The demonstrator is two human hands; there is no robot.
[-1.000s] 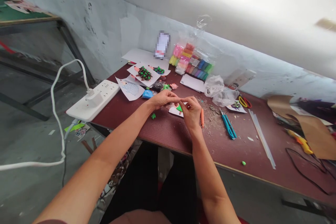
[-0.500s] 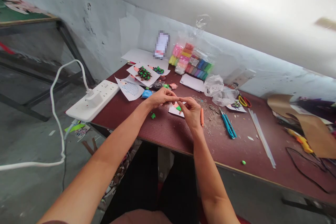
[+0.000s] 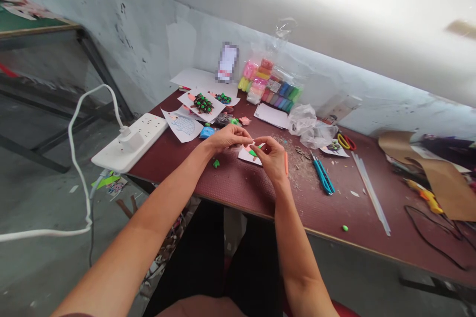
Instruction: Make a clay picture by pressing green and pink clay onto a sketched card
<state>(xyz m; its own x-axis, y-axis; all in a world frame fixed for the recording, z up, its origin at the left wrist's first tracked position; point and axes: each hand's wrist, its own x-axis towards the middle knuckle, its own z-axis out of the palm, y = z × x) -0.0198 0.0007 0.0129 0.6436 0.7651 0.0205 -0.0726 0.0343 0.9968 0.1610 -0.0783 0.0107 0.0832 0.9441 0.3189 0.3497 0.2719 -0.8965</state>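
Note:
Above the table my left hand [image 3: 228,137] is closed in a pinch, thumb against fingers. Facing it, my right hand [image 3: 273,157] pinches too, its fingertips close to those of the left. Whatever sits in either pinch is too small or hidden to make out. Under the fingers lies a small white card [image 3: 244,155] bearing green clay [image 3: 256,150] and some pink clay, partly covered by my right hand. An orange stick-like piece [image 3: 286,164] lies just beside that hand. A loose lump of green clay [image 3: 216,163] rests left of the card.
Cards with clay hedgehogs [image 3: 203,103] lie back left, near a white power strip [image 3: 130,142]. Packs of coloured clay [image 3: 273,86] stand against the wall. To the right are blue-handled snips [image 3: 323,176], scissors [image 3: 346,141], clear glue sticks [image 3: 372,193] and a yellow glue gun [image 3: 426,196].
The fingertips of my two hands, touching before, now show a slight gap. More of the green clay on the card is visible. The view has shifted a little.

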